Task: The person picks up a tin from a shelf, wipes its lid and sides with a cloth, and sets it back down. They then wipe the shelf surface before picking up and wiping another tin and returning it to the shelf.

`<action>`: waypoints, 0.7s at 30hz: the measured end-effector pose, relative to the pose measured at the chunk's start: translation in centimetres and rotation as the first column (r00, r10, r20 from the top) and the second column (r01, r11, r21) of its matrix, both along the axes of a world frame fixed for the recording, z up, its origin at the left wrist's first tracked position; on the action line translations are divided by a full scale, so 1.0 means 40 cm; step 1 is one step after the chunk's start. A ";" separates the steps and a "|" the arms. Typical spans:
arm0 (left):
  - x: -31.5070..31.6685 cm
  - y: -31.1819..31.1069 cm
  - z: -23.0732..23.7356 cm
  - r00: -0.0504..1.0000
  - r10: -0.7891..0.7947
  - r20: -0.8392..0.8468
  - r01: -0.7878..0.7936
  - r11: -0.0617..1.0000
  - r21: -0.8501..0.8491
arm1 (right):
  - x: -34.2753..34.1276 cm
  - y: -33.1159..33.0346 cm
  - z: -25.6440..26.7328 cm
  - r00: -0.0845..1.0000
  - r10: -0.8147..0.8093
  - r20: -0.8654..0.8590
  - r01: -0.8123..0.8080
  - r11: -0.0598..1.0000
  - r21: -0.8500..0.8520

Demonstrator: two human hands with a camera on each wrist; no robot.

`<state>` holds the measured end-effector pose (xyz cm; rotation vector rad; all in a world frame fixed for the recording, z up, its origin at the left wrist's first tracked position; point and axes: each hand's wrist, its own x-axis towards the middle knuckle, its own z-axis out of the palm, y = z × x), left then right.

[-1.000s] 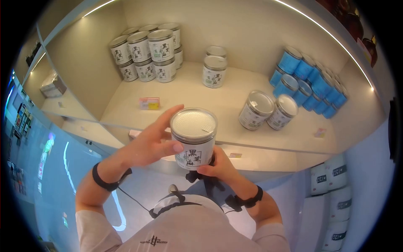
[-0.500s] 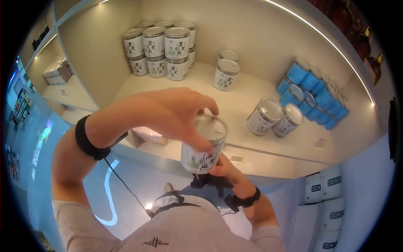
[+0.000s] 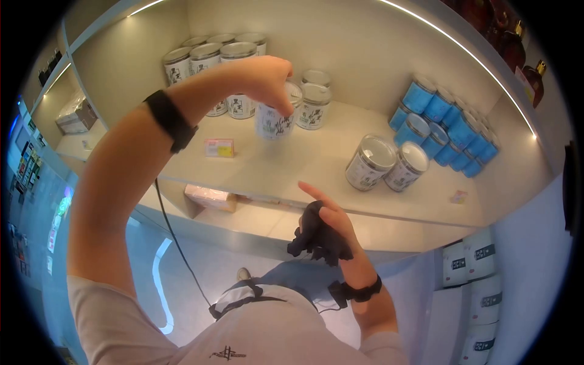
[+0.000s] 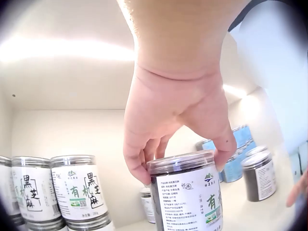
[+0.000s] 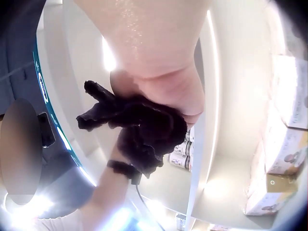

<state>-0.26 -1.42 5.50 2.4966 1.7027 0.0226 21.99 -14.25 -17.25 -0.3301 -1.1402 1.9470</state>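
My left hand (image 3: 264, 79) grips a white-labelled, clear-lidded can (image 3: 274, 125) from above, over the shelf (image 3: 243, 173). In the left wrist view its thumb and fingers lie on opposite sides of the lid of the can (image 4: 187, 192). Just behind and right of it stand two similar cans (image 3: 314, 108); whether they touch it I cannot tell. Nearer the front edge, my right hand (image 3: 342, 226) holds a crumpled black cloth (image 3: 319, 236), with one finger stretched out. The right wrist view shows the same cloth (image 5: 149, 127) beneath the palm.
Stacked white cans (image 3: 237, 52) stand at the back left, partly behind my left arm. Two more cans (image 3: 371, 163) are at the front right, with blue cans (image 3: 420, 94) behind. Price cards (image 3: 219, 148) lie on the shelf, and a packet (image 3: 210, 198) sits one level down.
My left hand has carried the can up and away from my body, over the shelf. My right hand no longer touches the can and still has the black cloth.
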 end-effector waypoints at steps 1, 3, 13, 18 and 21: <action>0.003 0.036 -0.004 0.999 0.013 -0.043 -0.013 1.000 0.006 | 0.006 0.001 0.002 0.999 -0.045 0.000 0.045 0.999 0.000; 0.011 0.090 0.001 0.992 0.054 -0.115 -0.055 0.999 -0.004 | 0.020 -0.004 0.017 0.997 -0.082 0.004 0.082 0.997 -0.007; 0.019 0.290 -0.001 0.978 0.100 -0.182 -0.126 0.983 -0.137 | 0.053 -0.015 0.022 0.964 -0.264 0.017 0.264 0.964 -0.041; 0.007 0.382 -0.032 0.976 0.104 -0.192 -0.127 0.985 -0.115 | 0.059 -0.008 0.021 0.943 -0.330 0.033 0.332 0.942 -0.051; 0.012 0.418 -0.041 0.966 0.131 -0.223 -0.158 0.982 -0.106 | 0.060 -0.003 0.024 0.923 -0.384 0.027 0.385 0.918 -0.099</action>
